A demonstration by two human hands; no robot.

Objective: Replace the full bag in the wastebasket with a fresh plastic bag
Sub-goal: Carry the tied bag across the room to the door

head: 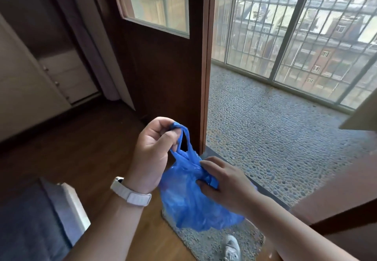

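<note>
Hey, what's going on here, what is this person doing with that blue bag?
A person stands at a grey mat beside a wooden door that opens onto a pebbled balcony floor. They hold a blue plastic bag in the air with both hands. The left hand grips one handle loop up high. The right hand pinches bunched plastic lower down. No wastebasket is in view, and what the bag holds cannot be told.

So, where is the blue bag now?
In the head view, low centre: the blue bag hangs between the left hand, gripping its handle, and the right hand, pinching its side, above the doormat.
</note>
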